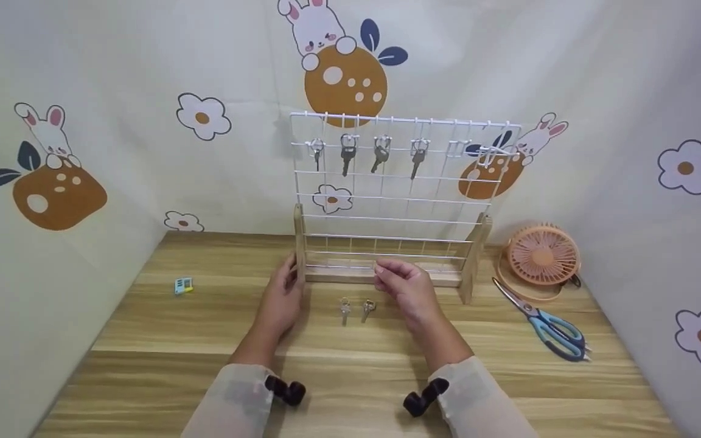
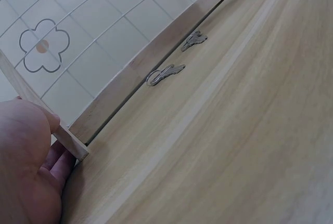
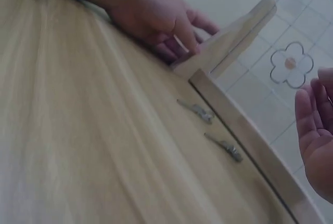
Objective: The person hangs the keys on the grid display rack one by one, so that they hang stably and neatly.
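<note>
A white wire grid rack (image 1: 387, 219) stands upright on wooden legs, with several keys (image 1: 348, 155) hanging from hooks along its upper part. My left hand (image 1: 282, 298) holds the rack's left wooden leg (image 2: 70, 143), thumb on one side and fingers on the other. Two keys with rings, a left one (image 1: 345, 311) and a right one (image 1: 368, 310), lie on the table before the rack's base. Above them, my right hand (image 1: 408, 292) is raised in front of the lower grid. Its fingers (image 3: 307, 115) are loosely bent, and nothing shows between them.
Blue-handled scissors (image 1: 545, 325) lie on the right of the wooden table (image 1: 350, 377), below an orange fan (image 1: 542, 255). A small light-blue item (image 1: 184, 286) lies at the left. At the rack's upper right are hooks (image 1: 457, 148) without keys. Patterned cloth hangs behind.
</note>
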Demonstrator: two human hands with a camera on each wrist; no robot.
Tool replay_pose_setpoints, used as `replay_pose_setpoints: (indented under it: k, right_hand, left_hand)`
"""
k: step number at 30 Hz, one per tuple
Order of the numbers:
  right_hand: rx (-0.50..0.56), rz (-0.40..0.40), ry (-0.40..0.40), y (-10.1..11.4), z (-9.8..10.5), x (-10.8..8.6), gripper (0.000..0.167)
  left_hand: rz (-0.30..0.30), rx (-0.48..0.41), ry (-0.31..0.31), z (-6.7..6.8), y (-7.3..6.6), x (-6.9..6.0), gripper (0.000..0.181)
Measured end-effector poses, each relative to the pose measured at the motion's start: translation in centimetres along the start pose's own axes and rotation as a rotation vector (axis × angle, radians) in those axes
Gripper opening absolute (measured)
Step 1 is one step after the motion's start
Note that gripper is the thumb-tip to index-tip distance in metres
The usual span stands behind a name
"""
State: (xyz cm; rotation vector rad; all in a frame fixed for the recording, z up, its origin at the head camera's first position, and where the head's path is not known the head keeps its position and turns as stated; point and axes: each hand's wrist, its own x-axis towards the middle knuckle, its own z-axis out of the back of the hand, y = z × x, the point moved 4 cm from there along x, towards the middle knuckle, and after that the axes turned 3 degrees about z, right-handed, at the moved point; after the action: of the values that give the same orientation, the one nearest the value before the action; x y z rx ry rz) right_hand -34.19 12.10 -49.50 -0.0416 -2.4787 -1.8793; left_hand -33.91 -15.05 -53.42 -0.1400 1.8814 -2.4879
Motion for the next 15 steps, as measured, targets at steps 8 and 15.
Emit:
replay_pose_setpoints:
  k: [8,15]
  right_hand:
    - [-0.261,-0.023,0.093,-1.8,1.2,0.4,0.035]
    - [-0.472,-0.005,0.216,-3.0,2.0,0.7,0.03]
  left_hand:
    - [0.036,-0.006,0.013,0.0,0.0,-0.1,0.061]
    - [0.032,0.01,0.0,0.1,0.0,0.0,0.061]
